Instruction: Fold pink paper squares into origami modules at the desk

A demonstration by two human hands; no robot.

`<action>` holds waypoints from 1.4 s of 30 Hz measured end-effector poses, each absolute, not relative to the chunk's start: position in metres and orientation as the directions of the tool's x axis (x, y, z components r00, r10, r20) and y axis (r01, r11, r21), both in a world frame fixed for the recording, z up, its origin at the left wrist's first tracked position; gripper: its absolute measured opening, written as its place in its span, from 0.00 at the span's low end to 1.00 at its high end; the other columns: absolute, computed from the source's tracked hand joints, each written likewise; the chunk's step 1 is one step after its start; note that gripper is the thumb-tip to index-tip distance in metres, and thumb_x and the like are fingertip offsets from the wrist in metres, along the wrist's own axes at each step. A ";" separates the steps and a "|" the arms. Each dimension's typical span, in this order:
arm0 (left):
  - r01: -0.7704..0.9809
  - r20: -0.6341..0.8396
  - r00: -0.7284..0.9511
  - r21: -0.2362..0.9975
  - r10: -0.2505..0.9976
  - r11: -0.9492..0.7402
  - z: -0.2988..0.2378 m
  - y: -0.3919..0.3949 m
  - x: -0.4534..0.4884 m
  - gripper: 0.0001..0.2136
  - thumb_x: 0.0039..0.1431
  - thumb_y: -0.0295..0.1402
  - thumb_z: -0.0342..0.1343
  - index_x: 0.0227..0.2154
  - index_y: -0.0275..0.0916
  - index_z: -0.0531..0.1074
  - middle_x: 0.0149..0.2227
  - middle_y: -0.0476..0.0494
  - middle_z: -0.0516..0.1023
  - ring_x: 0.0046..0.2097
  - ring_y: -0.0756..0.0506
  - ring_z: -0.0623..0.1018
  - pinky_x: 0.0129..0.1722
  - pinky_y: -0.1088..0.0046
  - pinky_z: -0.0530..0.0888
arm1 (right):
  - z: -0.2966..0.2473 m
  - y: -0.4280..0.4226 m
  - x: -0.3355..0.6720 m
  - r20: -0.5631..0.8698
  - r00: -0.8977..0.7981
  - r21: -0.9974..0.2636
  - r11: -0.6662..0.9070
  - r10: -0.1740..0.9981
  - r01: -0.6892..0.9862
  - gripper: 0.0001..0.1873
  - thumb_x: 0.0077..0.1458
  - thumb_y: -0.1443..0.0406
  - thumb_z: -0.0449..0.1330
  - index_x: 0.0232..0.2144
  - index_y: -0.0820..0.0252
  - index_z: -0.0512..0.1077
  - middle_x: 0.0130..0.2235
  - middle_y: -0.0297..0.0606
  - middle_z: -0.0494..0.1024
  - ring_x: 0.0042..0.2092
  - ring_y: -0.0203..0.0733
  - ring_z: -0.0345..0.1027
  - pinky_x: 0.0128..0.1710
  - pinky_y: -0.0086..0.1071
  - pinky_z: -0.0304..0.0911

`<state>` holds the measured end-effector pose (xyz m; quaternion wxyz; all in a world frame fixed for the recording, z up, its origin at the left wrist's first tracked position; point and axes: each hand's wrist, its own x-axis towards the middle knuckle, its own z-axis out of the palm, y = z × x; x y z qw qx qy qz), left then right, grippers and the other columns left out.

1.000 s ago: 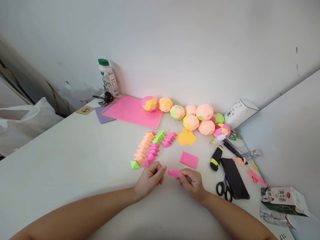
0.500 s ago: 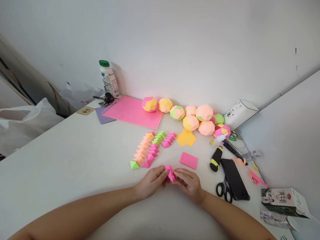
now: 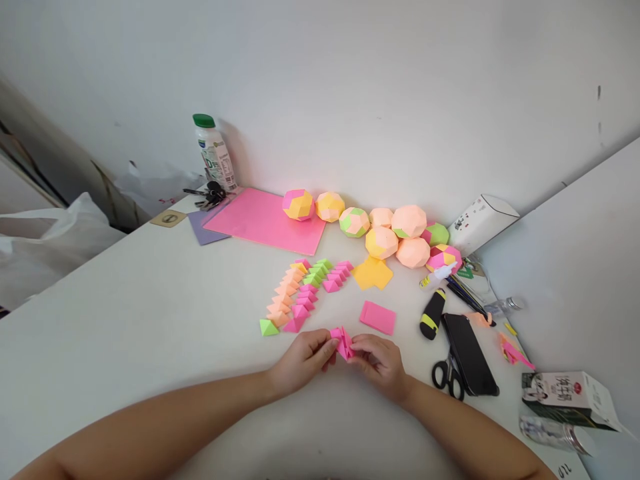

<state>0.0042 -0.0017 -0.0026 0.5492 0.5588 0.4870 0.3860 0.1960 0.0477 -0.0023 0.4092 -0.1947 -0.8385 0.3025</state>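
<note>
Between my two hands is a small piece of folded pink paper point(image 3: 343, 343), its folds partly spread. My left hand point(image 3: 306, 357) pinches its left side with thumb and fingers. On the other side my right hand point(image 3: 379, 363) grips the right edge with its fingertips. Just beyond my hands lies a stack of pink paper slips point(image 3: 378, 317). Rows of folded paper units in peach point(image 3: 283, 293), green point(image 3: 317, 273) and pink point(image 3: 303, 309) stretch away to the left of it. Orange paper sheets point(image 3: 373, 273) lie behind the pink stack.
Several faceted paper balls point(image 3: 381, 243) line the wall, one on a pink folder point(image 3: 260, 223). To the right are a black-and-yellow cutter point(image 3: 433, 315), scissors point(image 3: 449, 379), a phone point(image 3: 471, 353), a glue bottle point(image 3: 439, 275) and a milk carton point(image 3: 567, 399). A green-capped bottle point(image 3: 216, 157) stands back left.
The folds of the pink paper have come slightly further apart between my fingers. My right hand's fingers have shifted a little at its edge. The view has tilted slightly.
</note>
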 end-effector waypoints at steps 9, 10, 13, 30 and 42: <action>0.168 -0.116 0.234 0.983 0.965 0.077 -0.005 -0.001 0.003 0.19 0.62 0.44 0.46 0.23 0.35 0.70 0.21 0.49 0.68 0.24 0.51 0.67 0.24 0.76 0.63 | -0.004 0.053 0.195 0.521 -0.583 -0.757 0.653 0.623 0.022 0.09 0.53 0.64 0.64 0.36 0.62 0.74 0.33 0.44 0.76 0.34 0.40 0.72 0.31 0.31 0.72; 0.168 -0.113 0.247 0.983 0.962 0.073 -0.006 -0.001 0.003 0.19 0.62 0.44 0.46 0.24 0.35 0.71 0.21 0.49 0.69 0.24 0.51 0.67 0.24 0.76 0.63 | -0.004 0.053 0.196 0.493 -0.591 -0.787 0.617 0.639 0.011 0.09 0.53 0.64 0.63 0.37 0.62 0.74 0.34 0.44 0.76 0.33 0.39 0.72 0.30 0.30 0.72; 0.132 -0.109 0.265 0.988 0.958 0.076 -0.007 -0.001 0.004 0.18 0.62 0.44 0.47 0.27 0.35 0.72 0.24 0.48 0.71 0.25 0.50 0.69 0.25 0.75 0.65 | -0.005 0.052 0.196 0.363 -0.609 -0.895 0.446 0.705 -0.018 0.06 0.56 0.66 0.60 0.36 0.62 0.75 0.35 0.43 0.74 0.29 0.35 0.73 0.24 0.26 0.71; -0.159 -0.074 0.150 0.982 0.986 0.098 -0.006 -0.004 0.008 0.14 0.58 0.41 0.55 0.42 0.40 0.61 0.34 0.47 0.75 0.25 0.53 0.72 0.25 0.74 0.69 | -0.008 0.054 0.196 0.254 -0.694 -0.962 0.247 0.674 -0.113 0.10 0.61 0.67 0.54 0.44 0.60 0.72 0.37 0.38 0.67 0.27 0.30 0.72 0.24 0.23 0.70; -0.120 -0.105 0.207 0.984 0.973 0.132 -0.008 -0.006 0.005 0.12 0.61 0.43 0.51 0.32 0.40 0.60 0.26 0.52 0.69 0.28 0.51 0.72 0.29 0.74 0.67 | -0.006 0.054 0.196 0.193 -0.699 -0.976 0.206 0.688 -0.066 0.11 0.61 0.65 0.54 0.45 0.62 0.71 0.34 0.36 0.69 0.26 0.29 0.70 0.23 0.22 0.68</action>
